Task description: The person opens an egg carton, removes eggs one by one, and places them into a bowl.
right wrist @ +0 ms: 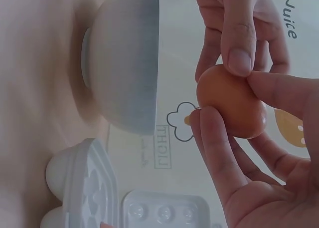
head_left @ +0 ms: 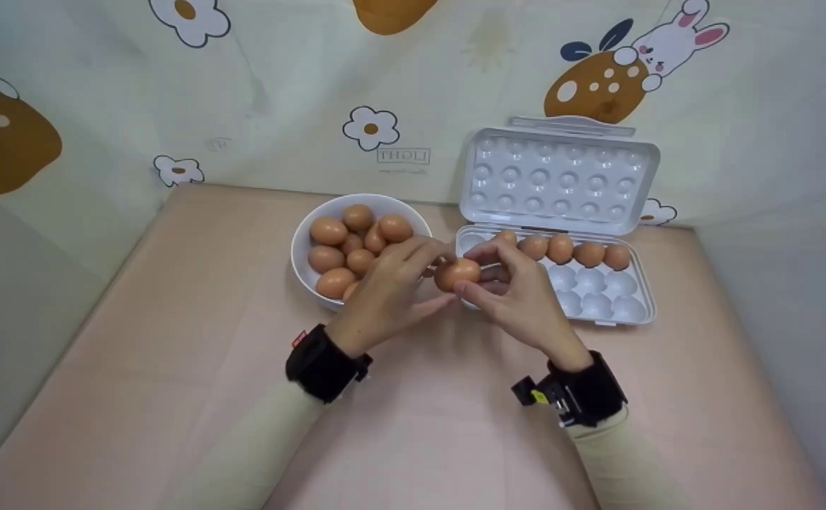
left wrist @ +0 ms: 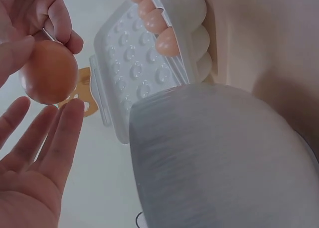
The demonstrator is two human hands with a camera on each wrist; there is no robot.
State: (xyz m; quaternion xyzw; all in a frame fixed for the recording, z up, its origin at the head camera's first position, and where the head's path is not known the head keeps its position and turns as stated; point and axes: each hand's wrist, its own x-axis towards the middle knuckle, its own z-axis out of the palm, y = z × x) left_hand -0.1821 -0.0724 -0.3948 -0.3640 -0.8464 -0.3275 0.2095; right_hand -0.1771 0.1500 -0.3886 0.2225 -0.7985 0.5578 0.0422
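A brown egg [head_left: 457, 274] is held above the table between the bowl and the carton. My right hand [head_left: 516, 294] pinches it between thumb and fingers, as the right wrist view also shows. At the egg's left side is my left hand [head_left: 395, 290], its fingers fairly straight and spread in the left wrist view. Its fingertips lie at the egg; whether they press it I cannot tell. More brown eggs fill a white bowl [head_left: 302, 280] behind the left hand. Beyond the right hand stands a white egg carton [head_left: 647, 312], lid up, with several eggs along its back row.
The carton's raised lid [head_left: 562, 177] leans back near the wall covering [head_left: 278, 92], printed with flowers and rabbits. Bowl and carton stand toward the back of the pinkish table [head_left: 399, 425]. Front cups [head_left: 597, 306] of the carton show no eggs.
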